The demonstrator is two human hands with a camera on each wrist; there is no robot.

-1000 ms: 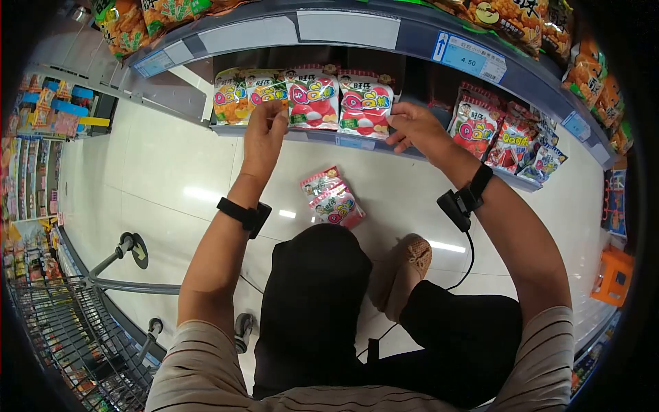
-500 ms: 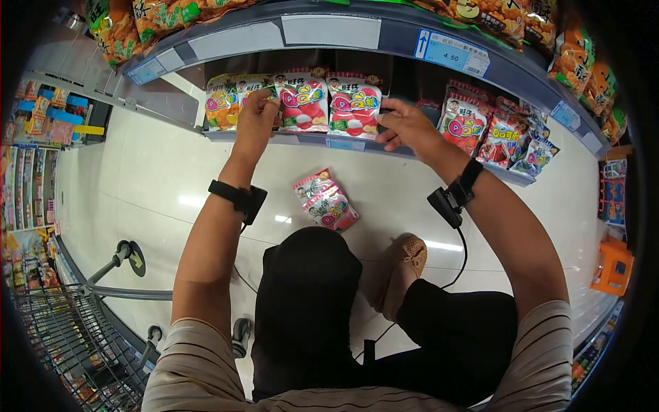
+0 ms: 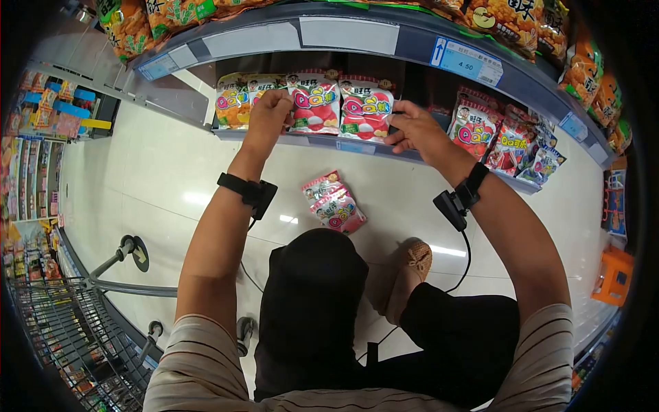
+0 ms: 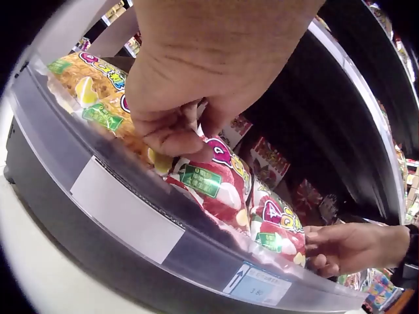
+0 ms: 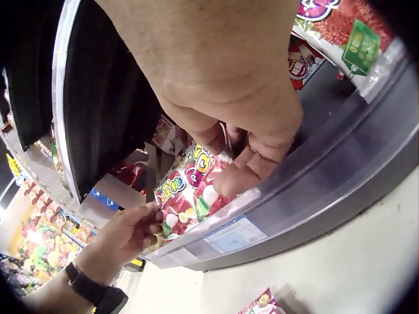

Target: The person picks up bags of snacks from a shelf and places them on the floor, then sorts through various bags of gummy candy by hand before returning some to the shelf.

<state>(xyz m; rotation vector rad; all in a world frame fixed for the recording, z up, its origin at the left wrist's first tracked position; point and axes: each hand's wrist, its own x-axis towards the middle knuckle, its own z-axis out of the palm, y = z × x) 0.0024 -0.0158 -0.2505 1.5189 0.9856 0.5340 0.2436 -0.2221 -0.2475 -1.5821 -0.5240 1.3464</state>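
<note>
Two red-and-white gummy candy bags stand side by side at the front of the lower shelf: a left bag (image 3: 314, 103) and a right bag (image 3: 366, 113). My left hand (image 3: 269, 125) pinches the left bag's outer edge between thumb and curled fingers. On the other side, my right hand (image 3: 420, 130) pinches the right bag's outer edge, as the right wrist view shows with its fingers (image 5: 243, 173) on the front. Yellow-orange candy bags (image 3: 232, 99) stand just left of my left hand, partly covered by it. Two more pink-and-white candy bags (image 3: 336, 209) lie overlapping on the floor before my knee.
Strawberry and cola candy bags (image 3: 473, 129) stand farther right on the same shelf. An upper shelf edge (image 3: 274, 38) with price tags overhangs my hands, with orange snack bags (image 3: 504, 24) above. A shopping cart (image 3: 82, 343) stands at left, an orange stool (image 3: 613, 276) at right.
The view shifts slightly left, then back right. Both hands stay at the outer edges of the two bags, which keep their places; my left fingers look more curled at the edge.
</note>
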